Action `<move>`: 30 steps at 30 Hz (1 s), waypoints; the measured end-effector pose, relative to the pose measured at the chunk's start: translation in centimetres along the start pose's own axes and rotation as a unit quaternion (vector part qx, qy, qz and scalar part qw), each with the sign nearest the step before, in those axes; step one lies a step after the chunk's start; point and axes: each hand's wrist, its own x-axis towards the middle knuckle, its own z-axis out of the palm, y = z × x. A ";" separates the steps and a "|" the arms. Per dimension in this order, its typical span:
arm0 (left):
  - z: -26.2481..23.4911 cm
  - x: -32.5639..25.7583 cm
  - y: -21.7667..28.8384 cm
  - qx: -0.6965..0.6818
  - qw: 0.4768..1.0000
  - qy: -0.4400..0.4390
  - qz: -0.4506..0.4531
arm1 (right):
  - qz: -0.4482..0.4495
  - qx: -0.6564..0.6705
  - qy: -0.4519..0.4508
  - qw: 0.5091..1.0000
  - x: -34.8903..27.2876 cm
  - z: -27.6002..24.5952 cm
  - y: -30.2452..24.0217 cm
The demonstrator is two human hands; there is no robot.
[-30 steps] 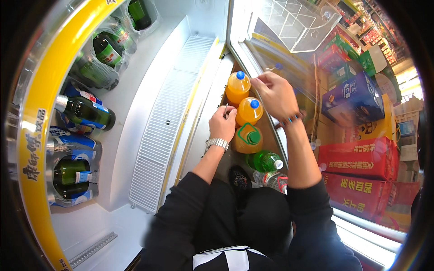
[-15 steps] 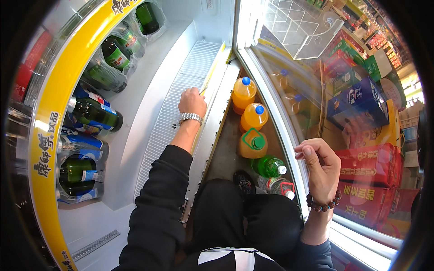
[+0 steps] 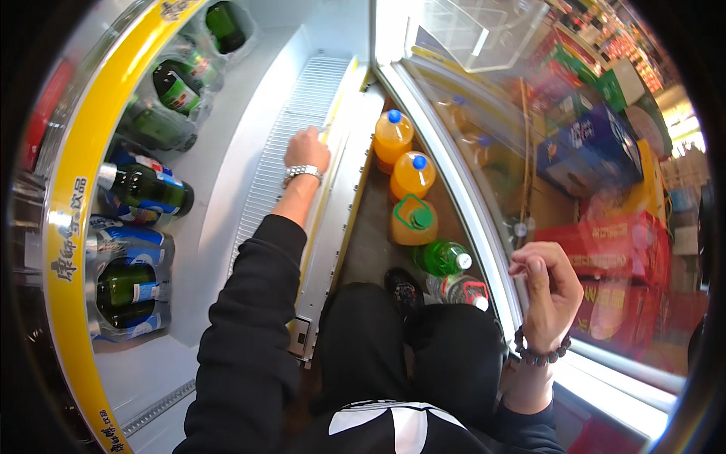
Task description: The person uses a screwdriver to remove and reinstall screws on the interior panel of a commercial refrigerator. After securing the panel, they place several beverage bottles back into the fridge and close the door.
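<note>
My left hand (image 3: 307,150) is closed at the front edge of a white wire shelf (image 3: 261,181) inside the fridge. Its fingertips are mostly hidden, curled at the shelf's edge strip (image 3: 344,91). A metal watch (image 3: 302,174) circles that wrist. My right hand (image 3: 550,291) is raised beside the glass door's white frame (image 3: 461,181), with loosely bent fingers, the thumb apart and nothing held. A beaded bracelet (image 3: 541,354) sits on its wrist.
Between fridge and open door, two orange drink bottles (image 3: 412,178), a large green-capped bottle (image 3: 414,222), a green bottle (image 3: 442,258) and a clear bottle (image 3: 459,290) stand on the floor. Wrapped green bottles (image 3: 125,291) fill the left shelf. Boxes (image 3: 594,151) show through the door.
The whole view has shifted, so most things sit higher and further left. My left hand stays at the shelf edge. My right hand has moved slightly right and nearer me.
</note>
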 end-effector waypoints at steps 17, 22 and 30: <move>4.9 4.1 12.6 0.007 0.988 -0.065 0.137 | 0.052 -0.268 0.182 0.945 -18.6 -11.2 4.5; 6.4 4.7 12.6 -0.019 0.988 -0.064 0.139 | 0.014 -0.337 0.211 0.917 -17.9 -11.1 5.3; 7.2 5.1 12.1 -0.115 0.982 -0.027 0.146 | 0.025 -0.329 0.204 0.922 -17.5 -11.9 5.9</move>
